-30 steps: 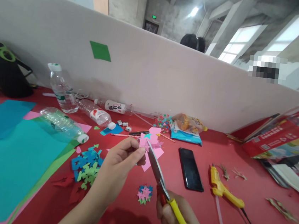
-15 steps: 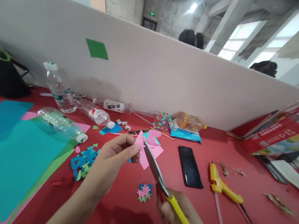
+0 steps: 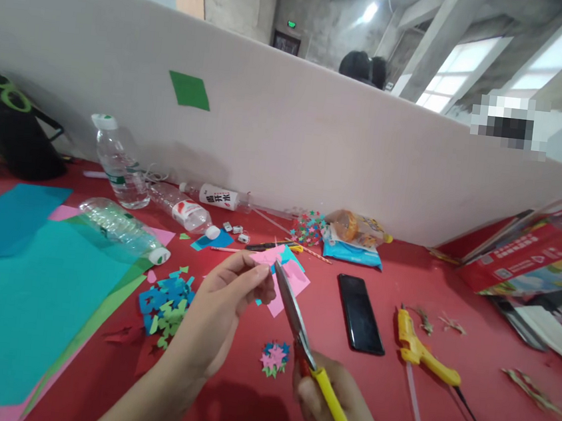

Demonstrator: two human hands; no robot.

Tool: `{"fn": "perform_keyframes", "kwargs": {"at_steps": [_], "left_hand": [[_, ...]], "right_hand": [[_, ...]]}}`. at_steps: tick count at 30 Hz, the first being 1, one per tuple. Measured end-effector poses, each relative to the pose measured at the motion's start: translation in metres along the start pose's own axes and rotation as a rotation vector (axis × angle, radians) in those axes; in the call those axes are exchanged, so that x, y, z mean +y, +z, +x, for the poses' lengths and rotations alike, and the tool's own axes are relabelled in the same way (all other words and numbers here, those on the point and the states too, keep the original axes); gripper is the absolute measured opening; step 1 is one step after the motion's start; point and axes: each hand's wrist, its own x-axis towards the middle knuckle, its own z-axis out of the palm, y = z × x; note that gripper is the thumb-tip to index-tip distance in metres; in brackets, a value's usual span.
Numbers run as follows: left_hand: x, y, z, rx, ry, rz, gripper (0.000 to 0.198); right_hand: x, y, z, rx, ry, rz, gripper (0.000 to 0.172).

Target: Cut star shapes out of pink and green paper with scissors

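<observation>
The left hand [image 3: 224, 298] is pinching a pink paper piece [image 3: 269, 257] between thumb and fingertips, holding it up in the air above the red worktop [image 3: 392, 396], well in front of the white partition. The right hand [image 3: 326, 403] is closing around the yellow handles of the scissors [image 3: 295, 316], and their long grey blades are pointing up and away so that the tip is sitting just beside the paper's right edge; whether the blades are parted is hard to tell from this angle. The pink paper piece is looking small, thin and flat, with an uneven cut outline, and it is blending partly with more pink and teal scraps lying on the worktop behind it. It is likely handling as something very light and floppy, easy to crease or tear, so a grip close to the edge near the blades is probably serving best to stop it bending. A little heap of cut-out stars [image 3: 274, 358] is lying below the blades, a phone [image 3: 360, 313] and a yellow glue gun [image 3: 421, 352] are resting to the right, and a large teal sheet [image 3: 25, 304] is spreading out on the left.
</observation>
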Motion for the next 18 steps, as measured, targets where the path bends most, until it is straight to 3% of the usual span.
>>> {"fn": "perform_keyframes", "kwargs": {"at_steps": [4,8,10,14,18], "left_hand": [[0.003,-0.003,0.000,0.059,0.054,0.071,0.017],[0.007,-0.009,0.001,0.070,0.131,0.287,0.021],[0.011,-0.013,0.003,0.036,0.144,0.381,0.020],[0.020,-0.018,0.006,-0.048,0.149,0.524,0.020],[0.025,-0.019,0.006,-0.112,0.128,0.541,0.017]], "right_hand": [[0.001,-0.004,-0.003,-0.024,-0.019,-0.045,0.060],[0.005,-0.012,-0.018,-0.016,0.094,-0.037,0.055],[0.004,-0.016,-0.023,0.008,0.140,-0.045,0.056],[-0.012,-0.021,-0.016,-0.109,0.078,-0.085,0.062],[-0.028,-0.022,-0.011,-0.121,0.087,-0.065,0.064]]}}
